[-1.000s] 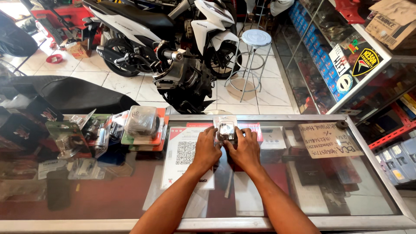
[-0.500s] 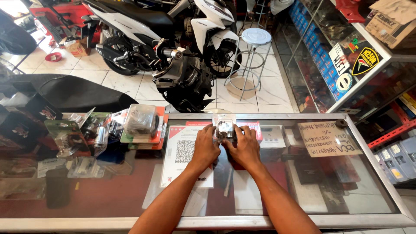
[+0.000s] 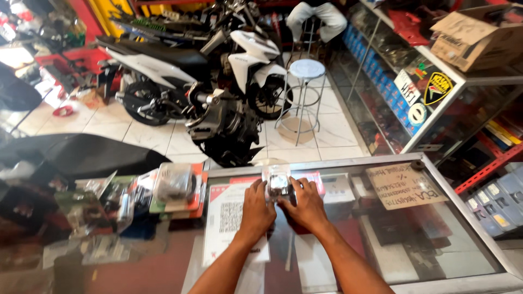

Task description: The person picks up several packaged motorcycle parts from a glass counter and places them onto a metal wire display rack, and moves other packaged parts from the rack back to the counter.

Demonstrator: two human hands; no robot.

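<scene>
Both hands meet near the far edge of the glass counter (image 3: pixel 436 256): the left hand (image 3: pixel 257 209) and right hand (image 3: pixel 308 206) pinch a small clear-wrapped part (image 3: pixel 278 184) between their fingertips. Its contents are hard to make out. Packaged parts (image 3: pixel 174 188) crowd the counter's left end, blurred.

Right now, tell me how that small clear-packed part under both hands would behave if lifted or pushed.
The small clear-packed part likely lifts easily: left hand and right hand cover it. Its glossy wrap may slide on the glass counter. It looks squat, so probably won't roll.
</scene>
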